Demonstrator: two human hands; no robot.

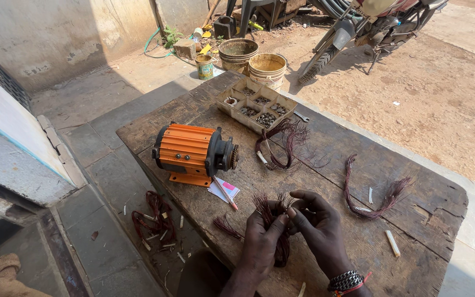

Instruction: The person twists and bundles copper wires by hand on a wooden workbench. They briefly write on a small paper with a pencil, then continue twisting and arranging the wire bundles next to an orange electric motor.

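Partly hidden wire bundle (273, 220), fingers (281, 220) pinching

Both hands meet — left grip (263, 234), right grip (315, 217) — fingers pinched.

Motor (193, 153) left of parts tray (257, 104)

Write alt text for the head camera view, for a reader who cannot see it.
Two hands, left hand and right hand, hold a bundle of reddish wire over a worn wooden table. An orange motor and a parts tray sit behind.
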